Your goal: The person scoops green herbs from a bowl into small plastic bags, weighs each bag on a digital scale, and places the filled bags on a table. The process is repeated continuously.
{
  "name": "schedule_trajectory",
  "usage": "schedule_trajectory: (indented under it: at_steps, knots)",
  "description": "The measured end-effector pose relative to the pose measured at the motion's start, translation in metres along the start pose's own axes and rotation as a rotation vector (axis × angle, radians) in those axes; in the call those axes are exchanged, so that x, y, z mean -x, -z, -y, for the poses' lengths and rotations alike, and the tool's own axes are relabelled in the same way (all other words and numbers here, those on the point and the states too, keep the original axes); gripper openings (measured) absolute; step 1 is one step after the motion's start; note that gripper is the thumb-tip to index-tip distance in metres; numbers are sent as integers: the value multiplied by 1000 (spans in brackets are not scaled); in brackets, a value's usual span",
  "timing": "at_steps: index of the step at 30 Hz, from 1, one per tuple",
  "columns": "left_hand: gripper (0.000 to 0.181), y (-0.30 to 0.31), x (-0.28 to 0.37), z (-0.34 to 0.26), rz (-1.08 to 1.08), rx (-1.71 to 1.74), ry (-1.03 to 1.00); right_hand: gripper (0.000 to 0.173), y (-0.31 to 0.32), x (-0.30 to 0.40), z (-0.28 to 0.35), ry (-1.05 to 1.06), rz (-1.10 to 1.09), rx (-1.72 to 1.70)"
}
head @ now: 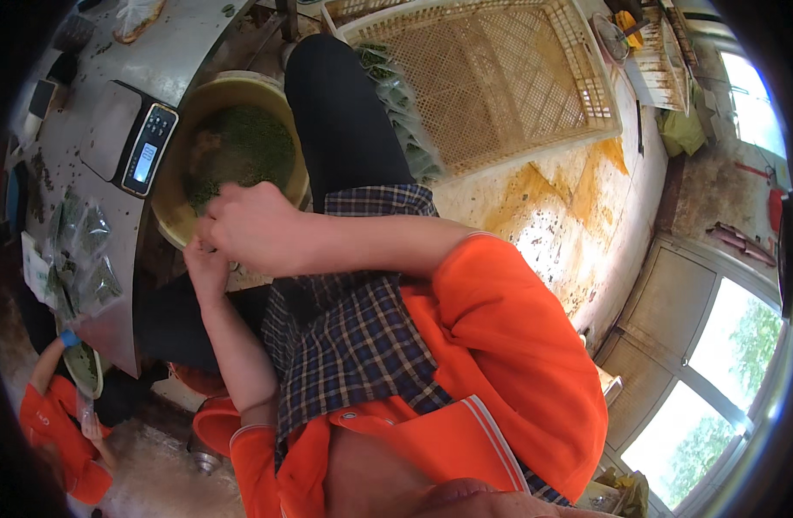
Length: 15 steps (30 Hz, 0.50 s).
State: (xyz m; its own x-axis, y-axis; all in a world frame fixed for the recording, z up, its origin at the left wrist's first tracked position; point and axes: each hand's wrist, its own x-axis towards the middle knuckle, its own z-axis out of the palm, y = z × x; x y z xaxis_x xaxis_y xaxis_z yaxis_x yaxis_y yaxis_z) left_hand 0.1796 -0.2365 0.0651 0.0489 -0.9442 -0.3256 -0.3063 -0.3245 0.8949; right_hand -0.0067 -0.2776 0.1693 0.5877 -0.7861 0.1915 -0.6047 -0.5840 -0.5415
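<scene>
My right hand (254,223) and my left hand (206,267) meet over the near rim of a round yellowish tub (173,217). The fingers of both are bent and close together. Whether something small is pinched between them is hidden and blurred. Inside the tub lie dark green dried leaves or granules (254,146), with a blurred brownish patch on the left side. Left of the tub, a digital scale (149,152) with a lit display stands on a metal table (170,71).
Filled clear plastic bags (102,278) lie on the table's near end. More green-filled bags (403,110) line the side of a large plastic crate (494,84) beyond my leg. A co-worker (66,427) in orange sits at lower left, near a pale green basin (85,372).
</scene>
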Motion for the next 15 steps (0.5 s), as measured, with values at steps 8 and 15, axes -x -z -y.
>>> schedule_trajectory:
  at_steps: [8, 15]
  knots:
    - [49, -52, -9, -117, 30, -148, -479, 24, 80, 32, -67, 21, -133, 218]
    - [36, -34, -32, -65, -5, -71, -357, 12, 107, 160, -225, -734, 196, 568]
